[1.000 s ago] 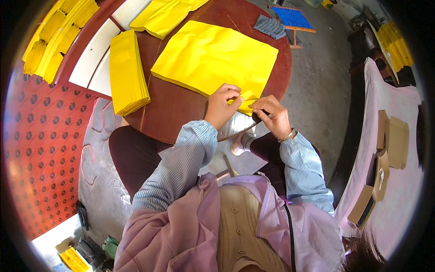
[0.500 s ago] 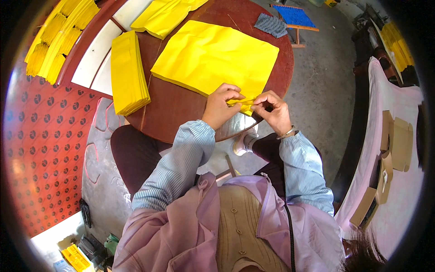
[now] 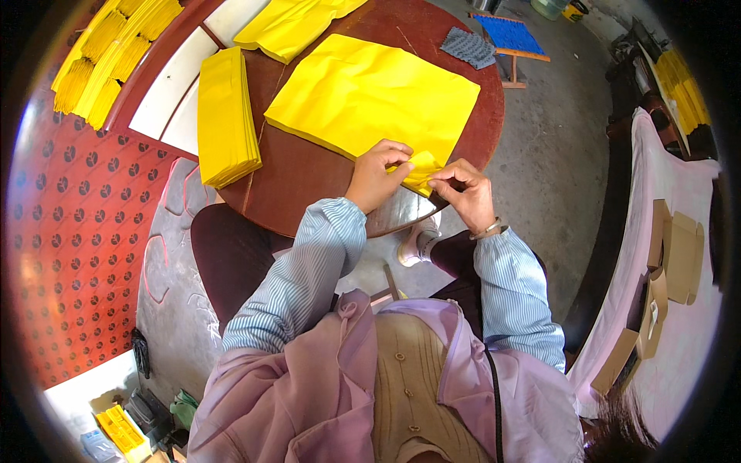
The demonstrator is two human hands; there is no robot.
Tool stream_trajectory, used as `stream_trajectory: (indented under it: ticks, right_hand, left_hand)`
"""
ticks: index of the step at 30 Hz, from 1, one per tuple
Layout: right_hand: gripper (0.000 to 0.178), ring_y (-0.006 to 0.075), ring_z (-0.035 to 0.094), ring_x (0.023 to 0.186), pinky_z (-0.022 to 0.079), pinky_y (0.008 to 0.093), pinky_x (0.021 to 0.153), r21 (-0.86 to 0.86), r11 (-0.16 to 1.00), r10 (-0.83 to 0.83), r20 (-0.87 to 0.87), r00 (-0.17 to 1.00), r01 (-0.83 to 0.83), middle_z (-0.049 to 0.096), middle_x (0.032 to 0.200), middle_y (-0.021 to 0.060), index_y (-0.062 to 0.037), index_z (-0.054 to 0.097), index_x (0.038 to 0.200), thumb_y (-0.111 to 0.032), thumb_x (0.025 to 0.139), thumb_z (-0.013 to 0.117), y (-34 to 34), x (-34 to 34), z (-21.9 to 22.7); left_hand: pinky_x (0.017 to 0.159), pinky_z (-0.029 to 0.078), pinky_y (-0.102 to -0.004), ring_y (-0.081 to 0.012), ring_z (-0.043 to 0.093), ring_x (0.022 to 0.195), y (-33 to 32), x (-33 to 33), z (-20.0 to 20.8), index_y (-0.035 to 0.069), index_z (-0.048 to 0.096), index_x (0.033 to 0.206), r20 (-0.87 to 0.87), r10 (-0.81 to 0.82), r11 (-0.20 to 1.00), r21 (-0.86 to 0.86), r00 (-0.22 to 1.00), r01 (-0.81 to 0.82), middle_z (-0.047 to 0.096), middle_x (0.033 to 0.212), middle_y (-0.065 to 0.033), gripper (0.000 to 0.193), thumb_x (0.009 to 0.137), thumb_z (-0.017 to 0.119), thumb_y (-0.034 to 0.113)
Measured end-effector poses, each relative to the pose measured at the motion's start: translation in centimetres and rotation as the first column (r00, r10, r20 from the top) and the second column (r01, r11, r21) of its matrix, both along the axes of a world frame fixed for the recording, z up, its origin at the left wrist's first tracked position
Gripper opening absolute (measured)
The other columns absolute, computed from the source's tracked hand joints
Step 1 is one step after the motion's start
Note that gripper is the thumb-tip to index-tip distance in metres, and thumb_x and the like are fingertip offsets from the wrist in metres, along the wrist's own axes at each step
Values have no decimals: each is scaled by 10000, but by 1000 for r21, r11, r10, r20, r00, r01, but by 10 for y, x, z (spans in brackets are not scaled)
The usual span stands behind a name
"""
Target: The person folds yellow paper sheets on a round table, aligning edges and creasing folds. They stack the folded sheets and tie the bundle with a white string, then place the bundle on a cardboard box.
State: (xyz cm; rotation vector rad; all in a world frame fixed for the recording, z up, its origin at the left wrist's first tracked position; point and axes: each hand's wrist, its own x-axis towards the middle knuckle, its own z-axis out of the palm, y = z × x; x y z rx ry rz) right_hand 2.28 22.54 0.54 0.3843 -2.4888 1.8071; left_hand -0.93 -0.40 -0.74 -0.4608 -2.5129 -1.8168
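A stack of large yellow sheets (image 3: 370, 92), paper-like but of a material I cannot be sure of, lies on a round dark red table (image 3: 309, 174). Its near corner is lifted and creased between my hands. My right hand (image 3: 469, 194) pinches the edge of that corner between thumb and forefinger. At the corner's left side, my left hand (image 3: 377, 176) has its fingers curled, with thumb and forefinger at the folded part of the top sheet. Left of the sheets rests a thick bundle of folded yellow pieces (image 3: 224, 116). More yellow sheets (image 3: 289, 27) lie at the far edge.
A grey knobbly cloth (image 3: 468, 48) lies at the table's far right. Past it stands a small stool with a blue woven seat (image 3: 511, 35). Stacked yellow bundles (image 3: 116, 50) are at the far left. Open cardboard boxes (image 3: 683, 258) sit on a pale pink cloth at right.
The creased corner between my hands has opened out into a wider flap. My left fingers have shifted slightly, while my right hand keeps its pinch. The whole view has moved a little.
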Motion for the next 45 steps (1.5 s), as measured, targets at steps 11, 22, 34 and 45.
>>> stream_trajectory:
  ticks: [11,22,34,45]
  right_hand:
    - [99,72,624,796,517,230,714,-116,993,-26,47,999,31,674,915,-10,-37,784,973,-27,892,842,-4,-2,-11]
    - [102,79,646,839,526,235,724,52,999,11,-122,992,-5,684,938,-5,-16,758,988,-2,909,820,-2,0,-3]
    - [131,66,642,836,535,227,757,-123,992,-14,47,999,20,682,941,-9,-27,755,985,2,890,840,-4,-1,-11]
    - [124,103,653,871,524,252,773,38,999,-15,-43,999,17,687,935,9,-18,779,989,-19,884,844,-4,2,1]
  left_hand:
    - [964,562,-326,-239,713,1081,3,4,0,10,789,1018,-56,-1,1000,-7,998,1,711,1186,-120,163,868,803,74]
    - [960,561,-320,-235,719,1066,-1,-1,0,-21,774,1027,21,-8,999,36,1000,7,735,1177,-132,167,931,761,116]
    - [990,553,-331,-234,703,1116,-3,1,-2,11,780,1027,-78,-59,998,-4,995,59,718,1191,-106,180,863,791,83]
    - [980,555,-326,-240,715,1084,-2,-1,0,-6,765,1013,20,-20,999,33,1000,19,736,1184,-117,138,913,768,89]
